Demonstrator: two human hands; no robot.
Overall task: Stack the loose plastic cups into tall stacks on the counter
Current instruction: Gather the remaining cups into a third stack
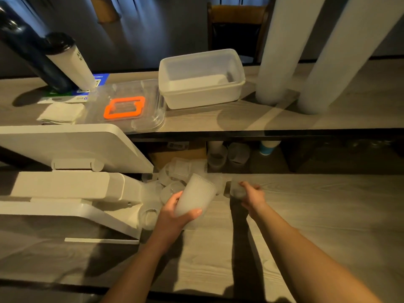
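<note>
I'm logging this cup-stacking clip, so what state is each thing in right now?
Left hand: grips a short stack of cups, tilted.
Right hand: holds a single cup.
Loose cups: lying in a jumble on the lower counter.
Tall cup stacks: standing on the upper counter.
White tub: open, lid off.

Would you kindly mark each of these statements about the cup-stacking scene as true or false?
1. The left hand holds a short stack of frosted cups. True.
2. The right hand is empty. False: it grips a single clear cup.
3. Two tall cup stacks stand on the upper shelf. True.
4. The white tub is full of cups. False: it looks empty.
5. An orange-handled lid lies left of the tub. True.
</note>
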